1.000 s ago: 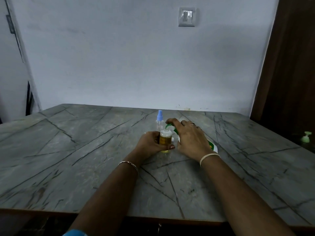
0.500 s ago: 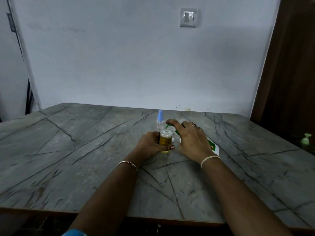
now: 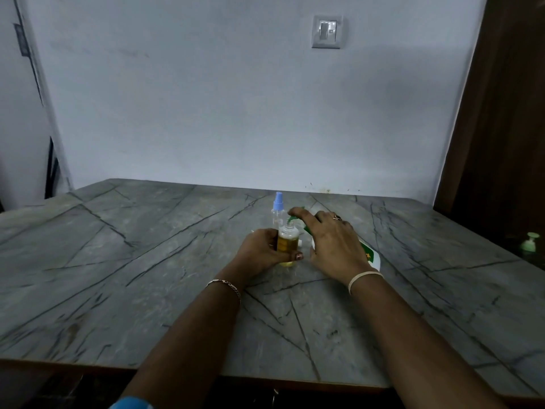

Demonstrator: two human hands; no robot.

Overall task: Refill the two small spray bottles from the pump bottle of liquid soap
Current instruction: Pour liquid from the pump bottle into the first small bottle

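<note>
My left hand (image 3: pixel 261 250) grips a small uncapped bottle (image 3: pixel 287 242) holding yellow liquid, upright on the grey marble table (image 3: pixel 147 261). My right hand (image 3: pixel 333 246) lies over the white pump bottle (image 3: pixel 370 256) with a green label, fingers on its green pump head (image 3: pixel 293 219), whose spout sits over the small bottle's mouth. Most of the pump bottle is hidden under my hand. Just behind stands a second small clear spray bottle (image 3: pixel 277 212) with a blue spray cap, untouched.
A small white object (image 3: pixel 300 242) lies on the table between my hands. A green pump top (image 3: pixel 530 242) shows at the far right, beyond the table edge. A white wall and light switch (image 3: pixel 327 31) stand behind; a dark wooden door (image 3: pixel 501 128) on the right.
Almost nothing differs; both hands stay on the small bottle and the pump. The view has shifted very slightly.
</note>
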